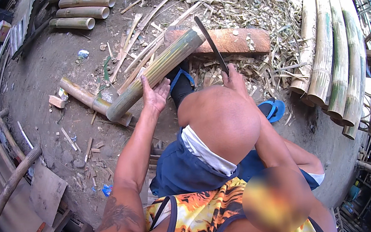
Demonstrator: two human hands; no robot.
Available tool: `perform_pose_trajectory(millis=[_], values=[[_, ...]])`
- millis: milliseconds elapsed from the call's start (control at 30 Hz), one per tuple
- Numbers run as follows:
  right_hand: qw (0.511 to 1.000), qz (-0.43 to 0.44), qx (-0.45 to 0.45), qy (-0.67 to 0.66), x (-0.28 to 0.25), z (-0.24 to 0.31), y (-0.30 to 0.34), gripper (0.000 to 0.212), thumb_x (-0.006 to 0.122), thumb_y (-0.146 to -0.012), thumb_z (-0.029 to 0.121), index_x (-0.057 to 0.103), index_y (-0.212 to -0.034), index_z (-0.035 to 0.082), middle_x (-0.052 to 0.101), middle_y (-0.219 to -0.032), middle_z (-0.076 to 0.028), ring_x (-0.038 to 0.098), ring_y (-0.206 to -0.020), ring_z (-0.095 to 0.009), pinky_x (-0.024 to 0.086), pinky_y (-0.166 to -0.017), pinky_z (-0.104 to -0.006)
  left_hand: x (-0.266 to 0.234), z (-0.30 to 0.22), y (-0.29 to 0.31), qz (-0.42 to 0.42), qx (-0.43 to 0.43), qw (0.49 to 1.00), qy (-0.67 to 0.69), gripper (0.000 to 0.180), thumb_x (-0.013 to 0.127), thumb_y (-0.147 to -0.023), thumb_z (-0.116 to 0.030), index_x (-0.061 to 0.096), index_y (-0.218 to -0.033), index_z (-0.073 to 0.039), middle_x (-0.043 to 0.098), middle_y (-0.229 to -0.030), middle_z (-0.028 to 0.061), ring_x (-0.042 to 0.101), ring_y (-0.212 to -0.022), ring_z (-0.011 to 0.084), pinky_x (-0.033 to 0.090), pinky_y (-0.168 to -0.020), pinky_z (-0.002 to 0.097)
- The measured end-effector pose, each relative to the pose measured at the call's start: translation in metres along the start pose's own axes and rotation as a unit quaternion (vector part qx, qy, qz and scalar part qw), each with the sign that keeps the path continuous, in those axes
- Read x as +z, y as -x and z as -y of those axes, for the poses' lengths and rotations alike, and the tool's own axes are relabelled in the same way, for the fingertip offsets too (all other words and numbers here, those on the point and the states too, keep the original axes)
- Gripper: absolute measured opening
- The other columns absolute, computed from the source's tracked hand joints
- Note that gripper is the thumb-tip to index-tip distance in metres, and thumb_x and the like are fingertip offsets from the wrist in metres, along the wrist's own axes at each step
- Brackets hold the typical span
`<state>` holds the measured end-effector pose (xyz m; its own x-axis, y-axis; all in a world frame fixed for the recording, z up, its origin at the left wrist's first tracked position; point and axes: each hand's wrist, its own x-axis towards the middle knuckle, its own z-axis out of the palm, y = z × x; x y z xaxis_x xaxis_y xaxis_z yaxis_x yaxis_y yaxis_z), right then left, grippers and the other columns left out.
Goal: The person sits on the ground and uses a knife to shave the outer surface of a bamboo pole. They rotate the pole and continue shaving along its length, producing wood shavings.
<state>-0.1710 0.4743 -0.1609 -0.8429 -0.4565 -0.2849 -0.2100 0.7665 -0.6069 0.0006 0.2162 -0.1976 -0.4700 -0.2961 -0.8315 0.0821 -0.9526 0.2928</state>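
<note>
In the head view, the green-yellow thick bamboo tube (158,73) lies slanting at the centre of the frame. Its upper end is over the reddish-brown wooden block (243,40), which probably serves as support. The left hand (157,95) is wide, palm upward, thumb against the tube, perhaps for steadying it. The right hand (233,80) is closed around the handle of the long dark metal blade (212,43), maybe keeping its edge near the tube's end.
</note>
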Motion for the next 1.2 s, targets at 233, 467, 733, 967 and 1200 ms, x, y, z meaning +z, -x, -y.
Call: perform_pose_trajectory(millis=[233,467,733,967,1200], values=[[0.998,0.052,0.019,0.025,-0.002,0.006,0.009,0.026,0.055,-0.097,0.023,0.046,-0.11,0.003,0.064,-0.091,-0.034,0.061,-0.089,-0.055,0.046,-0.077,-0.0612,-0.005,-0.014,0.021,-0.002,0.57,0.39,-0.723,0.077,0.086,-0.072,-0.028,0.048,-0.138,-0.015,0.058,-0.129,0.01,0.057,-0.119,0.0309,0.043,-0.103,0.0516],[0.998,0.047,0.024,-0.038,-0.005,-0.006,0.014,0.029,0.058,-0.097,0.026,0.049,-0.109,0.002,0.065,-0.093,-0.032,0.06,-0.093,-0.053,0.046,-0.078,-0.0577,0.047,-0.062,-0.006,0.026,0.334,0.31,-0.89,0.093,0.087,-0.064,-0.026,0.043,-0.145,-0.015,0.056,-0.132,0.0158,0.056,-0.122,0.0365,0.045,-0.104,0.0481],[0.994,-0.008,0.073,-0.086,-0.01,-0.035,0.024,0.029,0.061,-0.096,0.027,0.05,-0.106,0.002,0.066,-0.087,-0.029,0.063,-0.086,-0.05,0.048,-0.073,-0.0531,0.183,-0.084,0.075,0.171,0.467,0.639,-0.587,0.087,0.088,-0.068,-0.036,0.041,-0.137,-0.009,0.06,-0.126,0.0178,0.062,-0.114,0.025,0.051,-0.097,0.04],[0.992,0.008,0.096,-0.086,0.003,-0.063,0.026,0.026,0.055,-0.093,0.016,0.045,-0.111,0.001,0.064,-0.085,-0.033,0.062,-0.086,-0.053,0.047,-0.075,-0.0582,0.245,-0.052,0.059,0.277,0.59,0.698,-0.298,0.081,0.089,-0.069,-0.021,0.035,-0.127,-0.005,0.052,-0.117,0.0112,0.057,-0.106,0.0209,0.051,-0.096,0.036],[0.996,-0.032,0.08,-0.037,-0.031,-0.014,0.015,0.021,0.052,-0.094,0.016,0.044,-0.106,0.002,0.063,-0.079,-0.033,0.062,-0.079,-0.054,0.046,-0.068,-0.0608,0.246,-0.019,0.023,0.198,0.61,0.733,-0.225,0.096,0.086,-0.067,-0.024,0.028,-0.14,-0.001,0.043,-0.125,0.0123,0.047,-0.114,0.0238,0.037,-0.105,0.0367]])
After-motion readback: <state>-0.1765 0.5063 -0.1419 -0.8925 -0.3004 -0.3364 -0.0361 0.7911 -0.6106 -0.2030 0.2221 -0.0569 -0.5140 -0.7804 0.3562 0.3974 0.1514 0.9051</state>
